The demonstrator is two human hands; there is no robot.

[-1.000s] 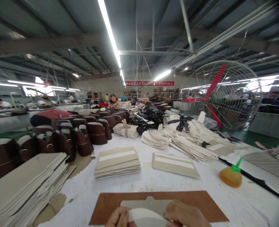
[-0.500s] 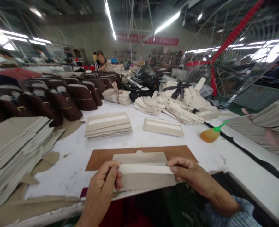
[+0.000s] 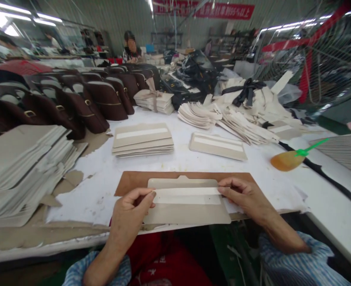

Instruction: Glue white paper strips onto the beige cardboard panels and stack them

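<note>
A narrow white strip is stretched between my two hands, above a flat beige panel with a small tab on its top edge. My left hand pinches the strip's left end between thumb and fingers. The other end is pinched by my right hand. Just below the strip, a paler band with small dark dots crosses the panel. A brown board lies partly under the panel, near the table's front edge.
Beyond the board lie a stack of beige panels and a smaller panel pile. Large sheets are piled at left, before brown bags. An amber bottle with a green nozzle is at right. A person is far back.
The view has tilted downward. Both hands still hold the strip, which is now nearer the panel's top edge. The paler band shows below it, and the fingers of my left hand are more extended.
</note>
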